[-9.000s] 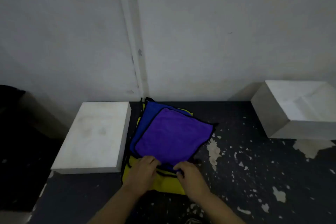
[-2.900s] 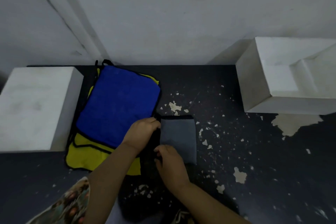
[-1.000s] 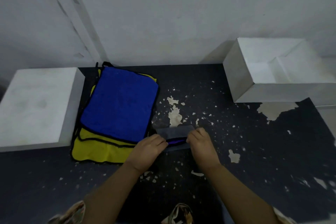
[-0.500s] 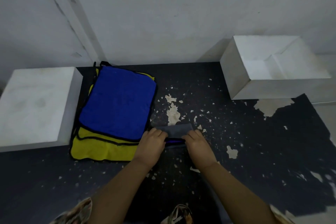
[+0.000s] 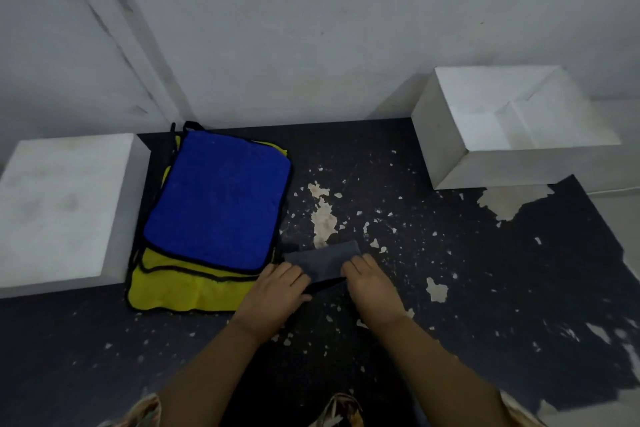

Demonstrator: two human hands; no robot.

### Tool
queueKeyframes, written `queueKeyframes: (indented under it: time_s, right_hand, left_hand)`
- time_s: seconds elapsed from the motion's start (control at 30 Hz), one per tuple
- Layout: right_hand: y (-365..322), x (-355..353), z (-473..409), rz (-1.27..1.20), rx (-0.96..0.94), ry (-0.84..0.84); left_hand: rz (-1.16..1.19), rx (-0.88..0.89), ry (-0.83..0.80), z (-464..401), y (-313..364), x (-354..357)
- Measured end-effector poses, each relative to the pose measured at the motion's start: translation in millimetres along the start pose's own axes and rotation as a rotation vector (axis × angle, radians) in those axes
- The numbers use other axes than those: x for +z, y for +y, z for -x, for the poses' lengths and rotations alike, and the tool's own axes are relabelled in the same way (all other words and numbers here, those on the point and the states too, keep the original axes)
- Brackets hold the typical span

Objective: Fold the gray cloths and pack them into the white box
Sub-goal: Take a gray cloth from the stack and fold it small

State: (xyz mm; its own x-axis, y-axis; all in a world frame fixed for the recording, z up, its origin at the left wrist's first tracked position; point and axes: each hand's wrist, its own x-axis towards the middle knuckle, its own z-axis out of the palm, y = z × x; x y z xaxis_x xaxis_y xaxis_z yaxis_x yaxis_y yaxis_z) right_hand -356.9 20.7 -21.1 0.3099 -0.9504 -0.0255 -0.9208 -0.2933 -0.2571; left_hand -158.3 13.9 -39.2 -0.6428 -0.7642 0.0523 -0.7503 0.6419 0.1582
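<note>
folded cloth: gray, dark edge. top cloth of stack: blue, black trim. cloth beneath: yellow, black trim. open box: white. block at left: white. table: dark, with pale chipped patches. wall: off-white.

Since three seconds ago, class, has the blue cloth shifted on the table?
No. The blue cloth still lies on the yellow cloths, right beside the white block; only the camera moved.

A soft blue cloth lay on a yellow cloth, beside a flat white block on the dark chipped tabletop.
</note>
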Motion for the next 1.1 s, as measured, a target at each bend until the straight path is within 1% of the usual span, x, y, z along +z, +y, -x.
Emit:
queueKeyframes:
  time_s: [0.1,0.23,0.4,0.47,0.53,0.57,0.73,0.87,1.1]
  right_hand:
    - [0,0,1,0.001,-0.007,-0.007]
    - [5,6,2,0.009,-0.038,-0.016]
    - [7,6,0,0.105,-0.138,-0.039]
    - [9,6,0,0.074,-0.076,-0.054]
    - [10,6,-1,-0.069,0.046,-0.091]
    - [11,7,-1,-0.104,0.074,-0.126]
    - [22,14,-10,-0.04,0.012,-0.233]
    - [36,14,-11,0.085,0.011,-0.304]
    - [46,18,-12,0.193,-0.035,-0.31]
  left_hand:
    - [-0.012,-0.012,-0.001,0,1,-3]
    - [0.013,-0.065,0.038,0,4,-3]
    - [0.016,-0.157,0.103,-1,5,-1]
    - [-0.003,-0.159,0.086,-3,6,0]
    - [0.016,-0.142,0.06,-6,6,0]
    - [0.039,-0.135,0.045,-7,6,0]
    - [0.247,-0.157,-0.02,-7,-6,6]
    - [0.321,-0.192,-0.069,-9,-10,7]
    - [0.38,-0.233,-0.14,-15,-14,13]
